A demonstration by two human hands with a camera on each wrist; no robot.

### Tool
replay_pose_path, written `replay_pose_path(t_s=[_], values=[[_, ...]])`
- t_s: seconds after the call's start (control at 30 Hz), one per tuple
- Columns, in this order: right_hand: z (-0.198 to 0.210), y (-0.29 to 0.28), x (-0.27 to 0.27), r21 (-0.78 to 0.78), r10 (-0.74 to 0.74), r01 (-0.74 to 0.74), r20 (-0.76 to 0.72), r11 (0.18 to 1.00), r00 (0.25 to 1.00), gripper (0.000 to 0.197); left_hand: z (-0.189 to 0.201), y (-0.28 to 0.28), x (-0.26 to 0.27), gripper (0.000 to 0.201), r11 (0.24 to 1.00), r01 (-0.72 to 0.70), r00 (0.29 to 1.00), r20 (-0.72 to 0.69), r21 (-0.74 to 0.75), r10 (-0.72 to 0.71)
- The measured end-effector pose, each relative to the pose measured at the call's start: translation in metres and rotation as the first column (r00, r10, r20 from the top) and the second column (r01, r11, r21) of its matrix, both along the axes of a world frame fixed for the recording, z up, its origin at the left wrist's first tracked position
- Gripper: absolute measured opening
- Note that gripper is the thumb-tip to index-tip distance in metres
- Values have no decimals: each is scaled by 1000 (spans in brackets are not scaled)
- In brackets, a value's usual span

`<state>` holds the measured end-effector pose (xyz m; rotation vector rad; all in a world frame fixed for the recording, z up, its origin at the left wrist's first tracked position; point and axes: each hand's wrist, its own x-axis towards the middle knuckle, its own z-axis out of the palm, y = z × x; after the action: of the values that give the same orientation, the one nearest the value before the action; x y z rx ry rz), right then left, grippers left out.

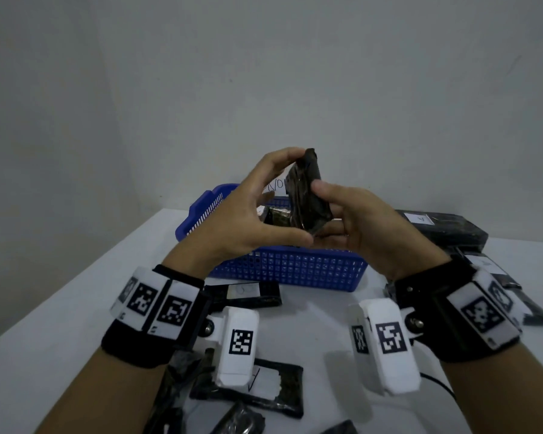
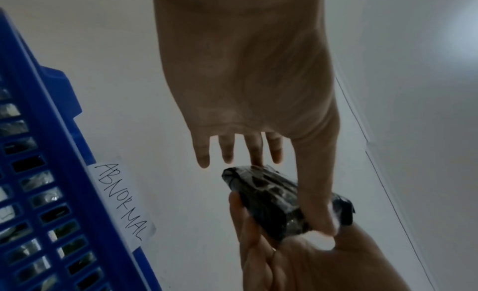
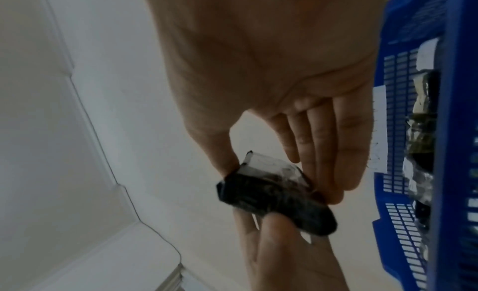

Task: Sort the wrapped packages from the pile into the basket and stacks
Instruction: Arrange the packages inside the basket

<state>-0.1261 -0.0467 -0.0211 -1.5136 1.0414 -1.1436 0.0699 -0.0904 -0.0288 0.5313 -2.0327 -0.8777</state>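
Both hands hold one black wrapped package [image 1: 308, 192] upright in the air over the blue basket [image 1: 295, 270]. My left hand [image 1: 264, 211] pinches it end to end, fingertips on its top and thumb [image 2: 318, 217] at its lower corner. My right hand [image 1: 358, 220] grips its right side, thumb [image 1: 322, 186] in front and fingers behind. The right wrist view shows a pale label patch on the package [image 3: 271, 199]. The basket [image 2: 38, 173] bears a paper label [image 2: 121, 201] reading ABNORMAL and holds wrapped packages [image 1: 276, 217].
A stack of black packages [image 1: 442, 227] with a white label lies right of the basket, with more packages [image 1: 499, 277] nearer. One package [image 1: 245, 292] lies before the basket. A loose pile [image 1: 257, 386] lies under my wrists on the white table [image 1: 76, 308].
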Motion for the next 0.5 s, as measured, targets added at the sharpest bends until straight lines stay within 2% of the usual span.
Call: replay_pose_path(t_s=[0.13, 0.2, 0.27, 0.33, 0.4, 0.5], values=[[-5, -3, -2, -88, -44, 45, 22, 995, 999, 49, 4, 4, 2, 64, 998, -1, 995, -96, 57, 7], [-7, -4, -2, -162, -84, 79, -25, 984, 996, 49, 7, 5, 1, 52, 995, -34, 990, -130, 96, 46], [-9, -5, -2, -295, -169, 107, -193, 950, 966, 51, 8, 6, 0, 48, 991, -56, 987, -145, 124, 74], [-12, -7, -2, -397, -255, 101, -356, 912, 899, 59, 7, 5, 1, 40, 992, -91, 985, -139, 82, 102], [-15, -8, -2, -447, -291, 97, -391, 889, 873, 66, 6, 4, 1, 42, 994, -103, 983, -147, 34, 107], [-19, -12, -4, -465, -365, 166, -380, 870, 850, 69, 6, 3, 0, 52, 995, -99, 975, -200, 5, 98]])
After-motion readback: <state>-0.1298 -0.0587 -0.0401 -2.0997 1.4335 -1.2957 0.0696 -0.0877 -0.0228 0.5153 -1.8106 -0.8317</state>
